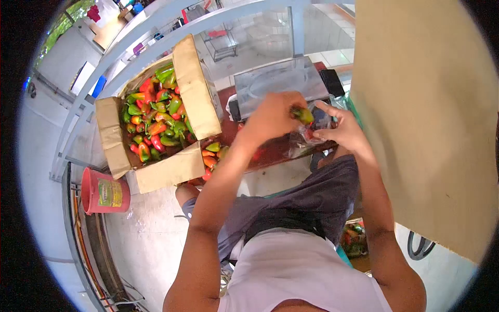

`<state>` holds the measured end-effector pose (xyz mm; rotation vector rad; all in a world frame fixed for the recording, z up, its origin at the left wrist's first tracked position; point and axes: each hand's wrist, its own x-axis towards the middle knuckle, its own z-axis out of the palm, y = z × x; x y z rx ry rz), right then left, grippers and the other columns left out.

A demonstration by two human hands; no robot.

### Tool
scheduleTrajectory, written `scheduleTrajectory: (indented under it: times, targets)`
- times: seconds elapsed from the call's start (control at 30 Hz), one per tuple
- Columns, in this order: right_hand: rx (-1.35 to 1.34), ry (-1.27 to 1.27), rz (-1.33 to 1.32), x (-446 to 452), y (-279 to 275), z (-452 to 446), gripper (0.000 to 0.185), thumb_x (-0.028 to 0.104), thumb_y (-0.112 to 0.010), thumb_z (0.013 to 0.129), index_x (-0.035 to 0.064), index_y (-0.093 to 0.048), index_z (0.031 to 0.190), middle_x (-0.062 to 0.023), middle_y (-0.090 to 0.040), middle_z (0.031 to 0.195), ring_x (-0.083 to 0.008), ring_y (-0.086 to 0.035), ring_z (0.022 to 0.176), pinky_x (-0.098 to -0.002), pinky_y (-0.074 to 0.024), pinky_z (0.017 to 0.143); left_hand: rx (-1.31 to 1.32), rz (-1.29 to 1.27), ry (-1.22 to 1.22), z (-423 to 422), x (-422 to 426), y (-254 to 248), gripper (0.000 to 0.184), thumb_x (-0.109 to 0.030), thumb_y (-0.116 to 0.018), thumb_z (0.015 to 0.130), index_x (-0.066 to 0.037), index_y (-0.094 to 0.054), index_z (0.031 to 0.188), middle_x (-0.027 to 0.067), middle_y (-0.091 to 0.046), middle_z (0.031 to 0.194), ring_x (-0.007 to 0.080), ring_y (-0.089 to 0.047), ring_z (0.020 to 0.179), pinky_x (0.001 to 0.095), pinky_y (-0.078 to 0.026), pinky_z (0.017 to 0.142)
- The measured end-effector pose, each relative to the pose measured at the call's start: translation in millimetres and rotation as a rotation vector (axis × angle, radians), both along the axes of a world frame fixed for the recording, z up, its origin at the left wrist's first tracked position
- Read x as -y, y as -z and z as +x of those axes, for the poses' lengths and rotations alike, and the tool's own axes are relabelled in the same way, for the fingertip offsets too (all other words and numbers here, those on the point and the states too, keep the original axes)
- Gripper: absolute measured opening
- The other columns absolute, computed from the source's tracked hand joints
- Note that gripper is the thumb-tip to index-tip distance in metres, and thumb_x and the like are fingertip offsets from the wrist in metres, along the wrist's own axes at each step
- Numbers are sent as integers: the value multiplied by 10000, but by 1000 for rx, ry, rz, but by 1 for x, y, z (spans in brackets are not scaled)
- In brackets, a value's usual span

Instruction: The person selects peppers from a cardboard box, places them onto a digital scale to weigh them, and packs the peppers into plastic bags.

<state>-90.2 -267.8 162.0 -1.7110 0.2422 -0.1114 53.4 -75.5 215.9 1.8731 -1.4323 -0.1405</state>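
Observation:
My left hand (275,117), slightly blurred, is closed on a green and yellowish pepper (302,115) at the mouth of a clear plastic bag (301,144). On the other side, my right hand (344,129) grips the bag, its thumb and fingers curved around the opening. Something reddish shows through the plastic. Behind both hands lies a scale-like device with a flat grey top (275,78). To the left, a cardboard box (195,88) with spread flaps holds many red, green and orange peppers (158,117).
Several loose peppers (210,158) lie beside the box on the dark red table (270,152). A pink bucket (104,195) stands on the floor at left. A large cardboard panel (426,119) fills the right side. More bagged peppers (354,240) sit low beside my right arm.

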Motion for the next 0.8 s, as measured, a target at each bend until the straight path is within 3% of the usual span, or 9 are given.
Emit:
scheduleTrajectory:
  times: [0.13, 0.33, 0.4, 0.5, 0.57, 0.63, 0.7, 0.73, 0.8]
  targets:
    - [118, -2, 51, -14, -2, -7, 788, 19, -843, 705, -21, -531, 1427, -26, -675, 1156, -44, -585, 910, -239, -504, 773, 242, 284, 182, -5, 39, 40, 270, -156, -763, 721, -47, -694, 958, 189, -719, 979, 388, -690, 912, 438, -549, 812]
    - [73, 14, -1, -9, 7, -1, 732, -29, -811, 742, -9, -540, 1422, -14, -676, 1153, -48, -593, 880, -232, -511, 756, 435, 803, -21, -8, 49, 40, 341, -275, -807, 723, -49, -705, 958, 212, -716, 945, 399, -702, 898, 501, -554, 746]
    - [86, 54, 67, -2, 5, -6, 683, -55, -790, 768, 13, -566, 1410, -33, -661, 1239, -58, -611, 939, -253, -533, 781, 195, 767, -63, 1, 32, 16, 451, -313, -823, 718, -33, -683, 1042, 229, -713, 946, 414, -696, 913, 506, -542, 746]
    - [256, -104, -232, 5, -6, -15, 501, -11, -781, 775, 22, -681, 1266, -36, -731, 926, -89, -620, 746, -250, -513, 704, 189, 516, -63, 4, -15, 7, 586, -354, -839, 719, -25, -636, 1159, 246, -707, 957, 437, -683, 935, 507, -526, 768]
    - [305, -42, -436, 1, 9, -10, 398, 3, -784, 785, 32, -720, 1178, -51, -741, 915, -98, -636, 746, -266, -519, 702, 94, 351, -82, -3, -31, 17, 666, -361, -846, 720, -18, -587, 1230, 259, -696, 975, 459, -662, 961, 513, -509, 821]
    - [400, -3, -620, -13, -9, -5, 293, 16, -789, 782, 45, -752, 1071, -77, -757, 942, -128, -675, 746, -297, -534, 686, 171, -6, -79, -16, -20, 58, 609, -332, -838, 721, -15, -605, 1185, 243, -688, 940, 454, -661, 930, 510, -511, 816]
    - [481, 29, -494, -36, -41, -10, 366, -17, -803, 760, 40, -731, 1114, -69, -755, 956, -121, -686, 810, -288, -524, 747, 146, -27, -32, -28, -8, 55, 441, -270, -807, 731, -23, -671, 1071, 212, -666, 869, 438, -653, 863, 497, -514, 794]
    - [523, 38, -439, -40, -53, -9, 403, -34, -810, 749, 37, -720, 1135, -65, -755, 963, -118, -692, 842, -283, -519, 777, 131, 12, 15, -29, -9, 28, 392, -283, -793, 768, -32, -683, 1049, 210, -674, 921, 428, -655, 893, 486, -514, 808]
    - [613, -92, -413, -22, -75, -10, 541, 132, -888, 696, 35, -683, 1187, -113, -707, 1162, -191, -658, 1061, -337, -497, 905, 96, 92, 117, -30, -13, -34, 314, -309, -765, 841, -48, -706, 1005, 205, -691, 1024, 408, -659, 954, 462, -514, 838]
